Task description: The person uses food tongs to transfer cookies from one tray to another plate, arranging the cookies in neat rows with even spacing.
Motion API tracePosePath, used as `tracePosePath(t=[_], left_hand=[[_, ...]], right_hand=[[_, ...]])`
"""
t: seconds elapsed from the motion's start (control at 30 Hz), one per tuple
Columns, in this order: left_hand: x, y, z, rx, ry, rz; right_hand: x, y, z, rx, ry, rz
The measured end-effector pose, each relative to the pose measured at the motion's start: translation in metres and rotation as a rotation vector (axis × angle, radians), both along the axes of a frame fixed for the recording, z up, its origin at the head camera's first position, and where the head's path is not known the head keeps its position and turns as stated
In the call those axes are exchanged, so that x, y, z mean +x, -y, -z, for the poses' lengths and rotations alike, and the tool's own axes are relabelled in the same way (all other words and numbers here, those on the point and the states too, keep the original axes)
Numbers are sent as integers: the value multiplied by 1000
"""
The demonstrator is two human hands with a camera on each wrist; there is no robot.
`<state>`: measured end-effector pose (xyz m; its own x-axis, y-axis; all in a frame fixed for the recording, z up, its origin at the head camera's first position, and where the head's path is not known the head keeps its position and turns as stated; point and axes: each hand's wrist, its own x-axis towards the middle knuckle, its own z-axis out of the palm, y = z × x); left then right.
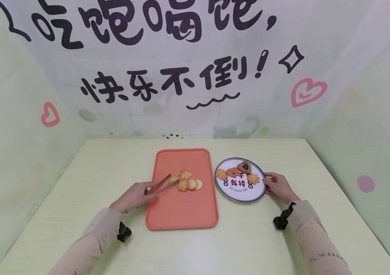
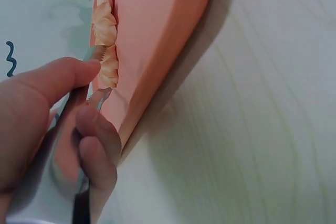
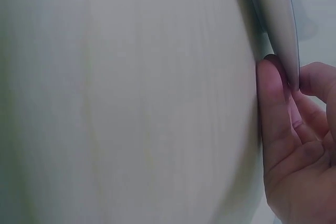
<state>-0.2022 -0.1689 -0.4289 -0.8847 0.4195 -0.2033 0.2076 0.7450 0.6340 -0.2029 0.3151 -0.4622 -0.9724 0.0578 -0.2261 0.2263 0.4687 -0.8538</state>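
Note:
My left hand (image 1: 134,195) grips metal tongs (image 1: 162,185) whose tips reach a cluster of golden cookies (image 1: 185,180) on an orange tray (image 1: 181,210). In the left wrist view the tongs (image 2: 97,95) close around a flower-shaped cookie (image 2: 107,66) on the tray (image 2: 157,35). My right hand (image 1: 279,187) holds the right rim of a round plate (image 1: 239,191) carrying several cookies, one of them a dark heart-shaped cookie (image 1: 245,167). The right wrist view shows fingers (image 3: 273,103) against the plate edge (image 3: 275,14).
The pale wooden table (image 1: 243,244) is boxed in by light green walls at left and right and a printed backdrop behind. The plate lies just right of the tray.

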Motion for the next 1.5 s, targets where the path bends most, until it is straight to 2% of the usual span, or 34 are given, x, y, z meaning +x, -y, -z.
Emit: tracePosePath(t=[0.3,0.53,0.77,0.9,1.23,1.5], left_hand=[[3,3,3,-1,13,13],[4,-4,1,-31,-36,-3],[2,-10,4,-73,-85,-34],[-1,-13,7,-67,-90,-43],[-3,-14,8,-29,-151,-15],[-2,-10,8,1,-144,-36]], right_hand=[[-1,0,2,19,14,10],[-2,-1,4,46,-5,12],[-1,0,3,20,-5,10],[-2,0,3,21,-4,12],[-2,-1,3,21,-1,8],[-3,-2,4,22,5,8]])
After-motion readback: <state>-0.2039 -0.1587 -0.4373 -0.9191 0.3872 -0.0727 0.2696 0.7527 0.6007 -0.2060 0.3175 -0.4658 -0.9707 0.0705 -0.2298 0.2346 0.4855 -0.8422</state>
